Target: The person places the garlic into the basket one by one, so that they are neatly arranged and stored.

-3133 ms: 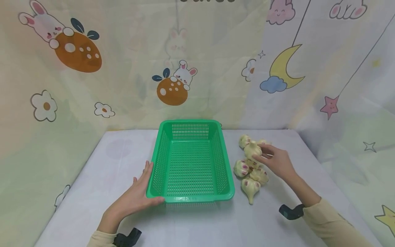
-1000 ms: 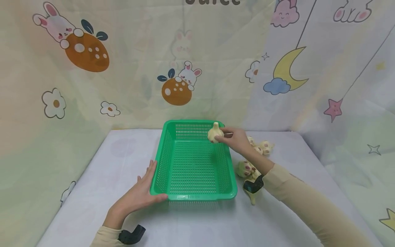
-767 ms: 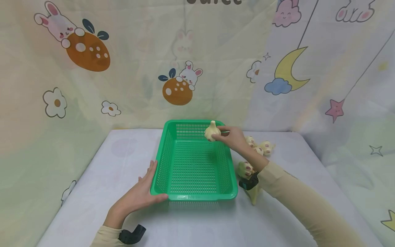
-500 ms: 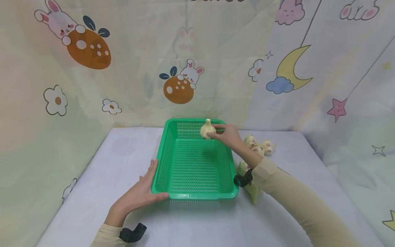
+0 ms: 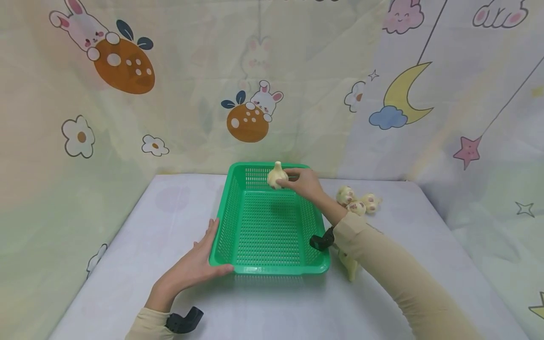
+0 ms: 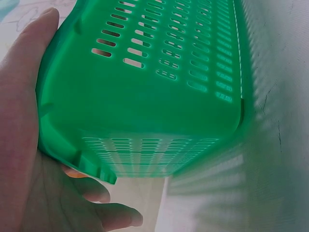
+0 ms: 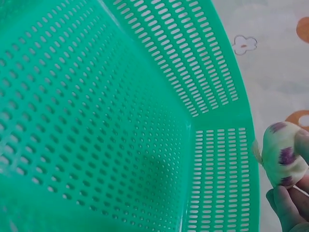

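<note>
A pale garlic bulb [image 5: 277,176] with its stem pointing up is pinched between the thumb and fingers of my right hand [image 5: 302,182]. The hand holds it above the far part of a green plastic basket [image 5: 272,270]. Purple patches show on the bulb in the right wrist view. My left hand [image 5: 197,262] rests against the basket's near left corner, thumb along the front rim and fingers along the left side. In the left wrist view its fingers [image 6: 113,215] look extended, not curled round the rim. No garlic shows inside the basket.
Several garlic bulbs [image 5: 356,208] lie on the white table right of the basket. Another garlic bulb [image 5: 349,267] lies nearer, partly hidden by my right sleeve. A printed cloth backdrop [image 5: 191,94] stands behind the table [image 5: 140,245].
My right hand has lifted the garlic bulb from the pile and carried it left over the basket, still drifting left. My left hand stays at the basket's corner.
</note>
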